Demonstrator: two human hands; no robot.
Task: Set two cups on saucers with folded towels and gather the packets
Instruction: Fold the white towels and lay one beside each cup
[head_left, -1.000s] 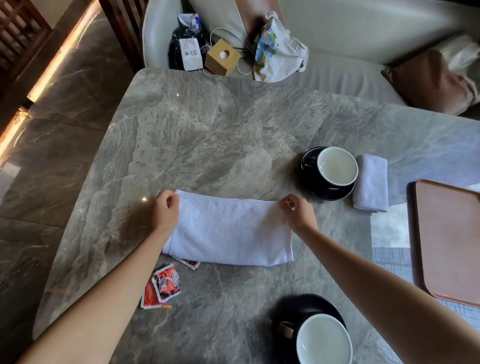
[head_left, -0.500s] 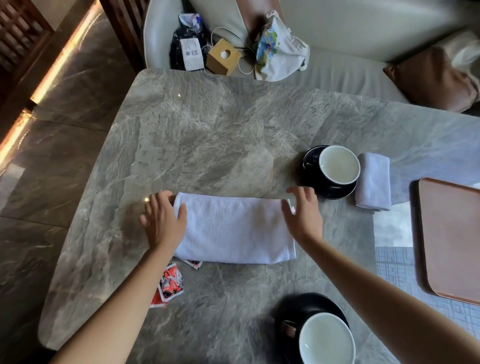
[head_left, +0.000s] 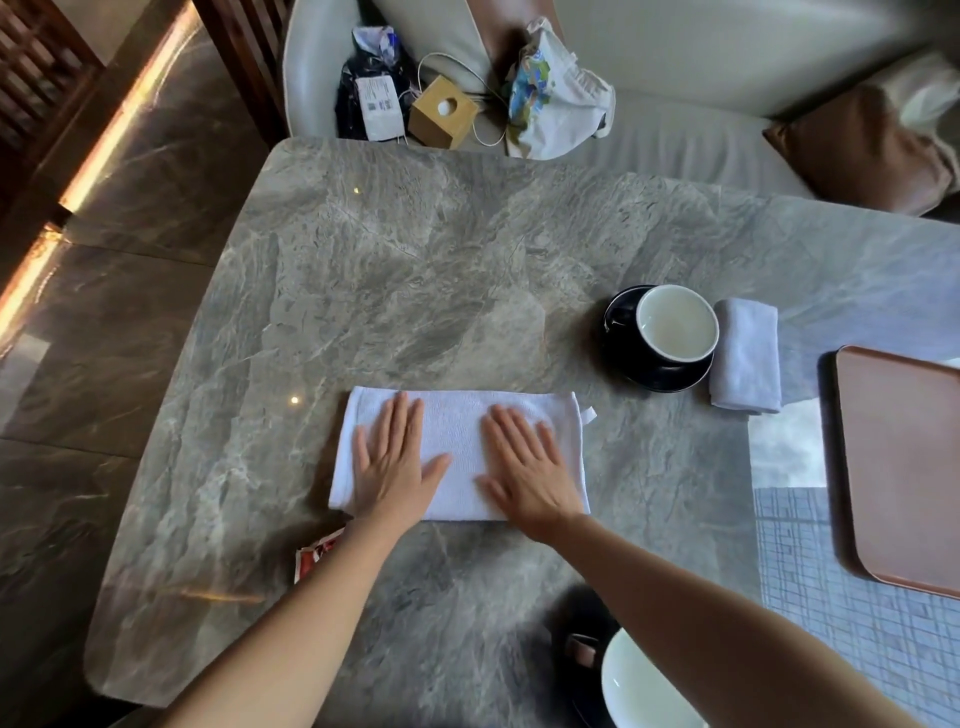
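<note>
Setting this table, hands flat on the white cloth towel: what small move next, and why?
Probably fold the white cloth towel end to end: it lies wide and flat under the left hand and right hand, while the folded white towel beside the far black cup is much narrower.

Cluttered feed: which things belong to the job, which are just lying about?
Job: flat white towel; folded white towel; far black cup; black saucer; near white-lined cup; red packets.
Lying about: brown tray; small wooden box; printed cloth bag.
</note>
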